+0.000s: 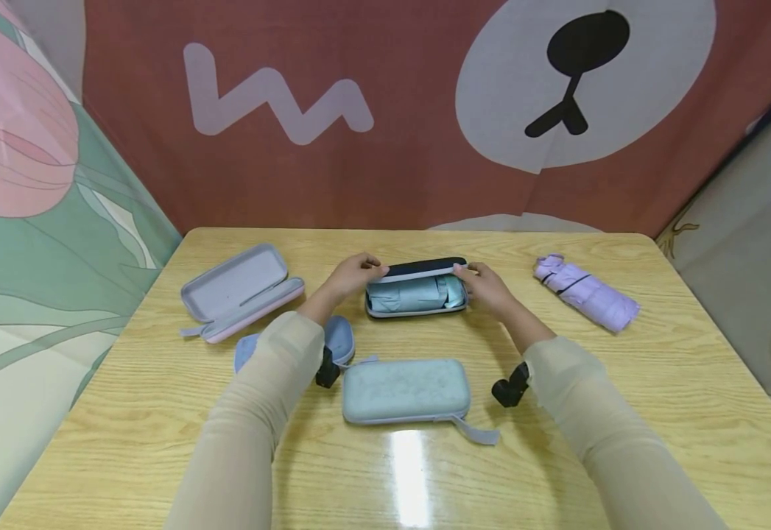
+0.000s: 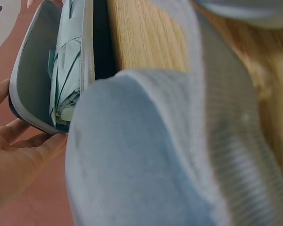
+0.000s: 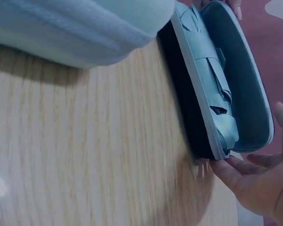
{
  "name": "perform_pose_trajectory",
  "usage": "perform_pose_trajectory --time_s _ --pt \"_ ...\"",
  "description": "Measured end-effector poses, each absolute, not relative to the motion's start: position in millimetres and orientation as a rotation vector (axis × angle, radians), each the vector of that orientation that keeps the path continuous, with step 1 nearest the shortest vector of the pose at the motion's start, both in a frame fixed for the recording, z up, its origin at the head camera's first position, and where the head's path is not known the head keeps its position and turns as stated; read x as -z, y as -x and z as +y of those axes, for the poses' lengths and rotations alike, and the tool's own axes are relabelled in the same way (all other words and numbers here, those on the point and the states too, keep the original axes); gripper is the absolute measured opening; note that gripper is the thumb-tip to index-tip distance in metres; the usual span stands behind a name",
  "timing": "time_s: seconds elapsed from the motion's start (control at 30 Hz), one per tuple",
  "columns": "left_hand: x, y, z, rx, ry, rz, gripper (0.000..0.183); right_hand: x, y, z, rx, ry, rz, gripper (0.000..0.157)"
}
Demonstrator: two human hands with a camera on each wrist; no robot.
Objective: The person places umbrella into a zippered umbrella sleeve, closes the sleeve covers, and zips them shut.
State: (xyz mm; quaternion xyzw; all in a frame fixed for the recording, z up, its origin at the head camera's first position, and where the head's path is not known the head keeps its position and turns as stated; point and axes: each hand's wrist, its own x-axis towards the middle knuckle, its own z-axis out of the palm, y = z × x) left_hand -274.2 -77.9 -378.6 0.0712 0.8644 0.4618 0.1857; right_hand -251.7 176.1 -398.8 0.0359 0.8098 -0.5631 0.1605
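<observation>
A dark zip case [image 1: 418,314] with a pale inner lining lies at the back middle of the table, its lid [image 1: 425,268] partly raised. Inside is a folded light teal umbrella [image 1: 408,294], also visible in both wrist views. My left hand [image 1: 352,277] grips the lid's left end, with fingers on its edge [image 2: 16,162]. At the opposite end, my right hand [image 1: 489,288] holds the lid with the thumb near its front corner; the right wrist view shows its fingers around the end of the case.
A closed pale green case [image 1: 405,391] with a strap lies in front of the dark case. At left sits an open grey-and-pink case [image 1: 236,283]. An open blue case [image 1: 340,338] is partly hidden by my left sleeve. A folded lilac umbrella [image 1: 587,294] lies at right.
</observation>
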Motion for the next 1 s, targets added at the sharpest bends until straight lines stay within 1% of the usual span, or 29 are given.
perform_pose_trajectory --time_s 0.17,0.4,0.57,0.7,0.77,0.93,1.0 --pt "381 275 -80 -1.263 -0.264 2.432 0.053 397 252 175 1.655 -0.135 2.275 0.068" --pt "383 273 -83 -1.219 -0.342 2.453 0.052 396 253 174 1.668 -0.183 2.26 0.065" --pt "384 272 -81 -1.187 -0.33 2.471 0.048 396 251 172 1.648 -0.205 2.311 0.058" --pt "386 272 -79 -1.121 -0.353 2.504 0.047 398 248 171 1.637 -0.227 2.352 0.049" --pt "387 273 -78 -1.078 -0.373 2.522 0.048 399 247 172 1.632 -0.229 2.364 0.047" --pt "389 273 -76 -1.004 -0.424 2.557 0.052 403 246 173 1.596 -0.193 2.402 0.047" --pt "390 272 -75 -0.971 -0.454 2.573 0.055 404 246 174 1.574 -0.179 2.424 0.044"
